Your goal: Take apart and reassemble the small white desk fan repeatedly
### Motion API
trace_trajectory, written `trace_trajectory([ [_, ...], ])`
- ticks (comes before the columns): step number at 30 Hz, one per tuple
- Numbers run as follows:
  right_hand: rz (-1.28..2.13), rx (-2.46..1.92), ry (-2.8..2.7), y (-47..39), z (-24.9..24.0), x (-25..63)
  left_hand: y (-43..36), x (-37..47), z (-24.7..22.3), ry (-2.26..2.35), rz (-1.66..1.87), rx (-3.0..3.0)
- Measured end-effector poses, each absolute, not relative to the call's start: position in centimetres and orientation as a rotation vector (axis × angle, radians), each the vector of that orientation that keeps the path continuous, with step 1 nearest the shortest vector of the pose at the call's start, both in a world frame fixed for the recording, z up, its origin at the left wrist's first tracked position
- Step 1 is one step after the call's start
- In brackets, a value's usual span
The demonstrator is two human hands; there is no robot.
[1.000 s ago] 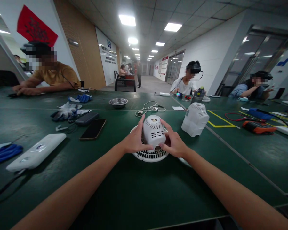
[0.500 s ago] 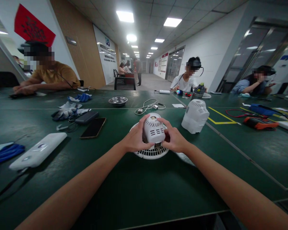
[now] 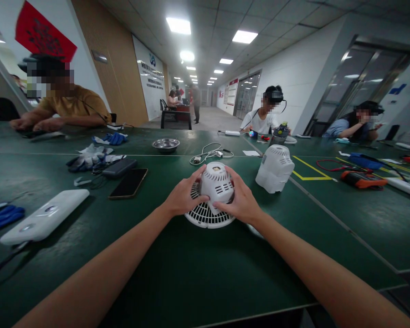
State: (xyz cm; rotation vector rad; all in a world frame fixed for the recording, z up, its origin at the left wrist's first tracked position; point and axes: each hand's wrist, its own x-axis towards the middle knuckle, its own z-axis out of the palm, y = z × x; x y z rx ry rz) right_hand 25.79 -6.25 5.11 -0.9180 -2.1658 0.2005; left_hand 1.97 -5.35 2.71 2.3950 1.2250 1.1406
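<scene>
both hands grip one white vented housing, the left hand (image 3: 185, 195) on its left side and the right hand (image 3: 239, 197) on its right, thumbs near each other low on the front and fingers curled up the sides toward the top. the vented housing (image 3: 217, 184) is over a round white grille (image 3: 209, 217) lying on the green table (image 3: 205, 269), a squarish opening in its top and slots on its front; whether it touches the grille cannot be told. a larger white housing (image 3: 275, 169) stands to the right, well apart from the hands. beyond the grille lies a pale coiled cable (image 3: 210, 155), with a metal bowl (image 3: 166, 145) farther off to its left. on the left side of the table are a dark phone (image 3: 129, 183), a dark power bank (image 3: 120, 167) just beside it, a pile of gloves (image 3: 90, 158) and a long white device (image 3: 45, 217). to the far right, an orange and black meter (image 3: 363, 180) lies near a blue pouch (image 3: 369, 161). three people in headgear sit across the table, one at the left, two at the right.
</scene>
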Motion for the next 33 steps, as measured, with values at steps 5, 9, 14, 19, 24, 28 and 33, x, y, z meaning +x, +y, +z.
trace_trajectory([
  [5,0.294,-0.941,-2.098,-4.3,4.4,27.1,-3.3,-0.1,1.5,1.513,1.261,2.218],
  [9,0.565,-0.949,-2.079,-3.1,3.9,28.7,-1.9,-1.3,0.6,1.691,1.101,2.032],
  [14,0.676,-0.902,-2.086,-2.9,3.7,29.1,-1.4,-1.4,0.5,1.681,1.023,1.967],
  [19,0.637,-0.901,-2.075,-2.9,3.7,28.9,-1.5,-1.4,0.5,1.688,1.000,1.983],
  [24,0.615,-0.908,-2.082,-2.9,3.8,29.0,-1.5,-1.4,0.4,1.708,0.949,1.977],
  [28,0.606,-0.918,-2.088,-2.9,3.8,29.0,-1.5,-1.4,0.4,1.702,0.948,1.961],
  [33,0.604,-0.902,-2.091,-2.9,3.7,29.0,-1.5,-1.4,0.4,1.722,0.945,1.993],
])
